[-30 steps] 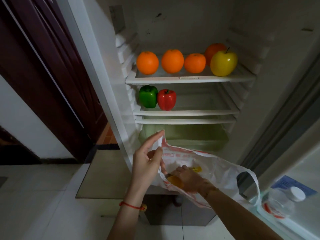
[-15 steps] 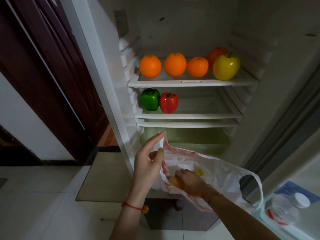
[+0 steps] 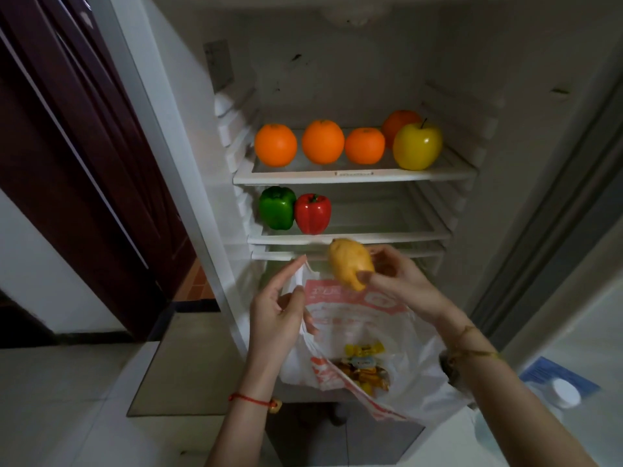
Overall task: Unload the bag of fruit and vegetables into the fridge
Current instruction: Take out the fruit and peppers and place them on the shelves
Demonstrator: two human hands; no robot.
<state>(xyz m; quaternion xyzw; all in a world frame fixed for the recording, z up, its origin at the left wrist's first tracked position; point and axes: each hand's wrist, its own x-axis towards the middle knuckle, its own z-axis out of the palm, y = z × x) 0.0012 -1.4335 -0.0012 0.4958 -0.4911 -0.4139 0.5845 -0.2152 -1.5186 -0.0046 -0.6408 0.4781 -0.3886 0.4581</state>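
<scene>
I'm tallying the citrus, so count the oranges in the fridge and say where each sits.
4, all on the top shelf: left orange, second orange, third orange, and fourth orange at the back, partly hidden behind the yellow apple. More could be hidden in the bag.

You're standing in a home kitchen: an open fridge (image 3: 354, 173) fills the middle of the frame, oranges (image 3: 323, 146) and peppers (image 3: 312, 213) on its shelves, a dark wooden door (image 3: 84, 146) at left, pale floor tiles (image 3: 67, 399) below.

We saw the middle shelf (image 3: 387, 234) open right of the red pepper (image 3: 312, 213); oranges (image 3: 323, 146) crowded the top shelf (image 3: 354, 175).
</scene>
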